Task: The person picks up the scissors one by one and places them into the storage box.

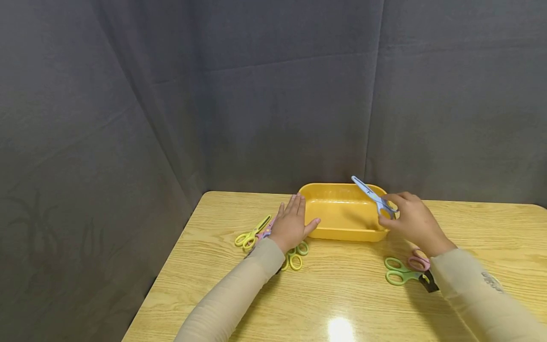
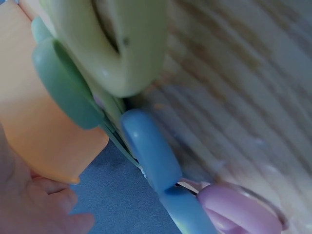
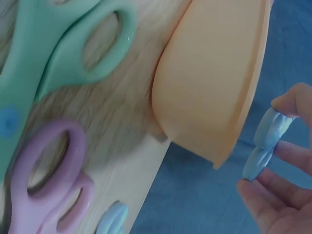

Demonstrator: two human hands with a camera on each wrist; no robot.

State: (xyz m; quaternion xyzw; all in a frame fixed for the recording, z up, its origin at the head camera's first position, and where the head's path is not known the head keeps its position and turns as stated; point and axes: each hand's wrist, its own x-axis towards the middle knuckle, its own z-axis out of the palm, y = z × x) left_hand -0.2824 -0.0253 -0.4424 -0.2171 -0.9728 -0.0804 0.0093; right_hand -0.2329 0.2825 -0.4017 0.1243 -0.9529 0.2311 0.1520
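A yellow plastic tray (image 1: 342,234) stands at the back of the table. Over its right end, my right hand (image 1: 412,221) pinches a pair of light-blue scissors (image 1: 368,191) by the handle loops, blades pointing up and to the left. The right wrist view shows thumb and fingertips around those blue loops. My left hand (image 1: 292,225) lies with straight fingers at the tray's left rim, thumb spread toward the inside. Beside and beneath its wrist are several scissors, among them yellow scissors (image 1: 248,239) and blue handles (image 2: 151,151), partly hidden by hand and sleeve.
Near my right forearm lie green scissors (image 1: 395,278) and pink scissors (image 1: 419,262), partly covered by the sleeve. Another light-blue handle (image 3: 112,219) shows beside them in the right wrist view. A dark grey curtain (image 1: 282,104) hangs behind the wooden table (image 1: 333,289).
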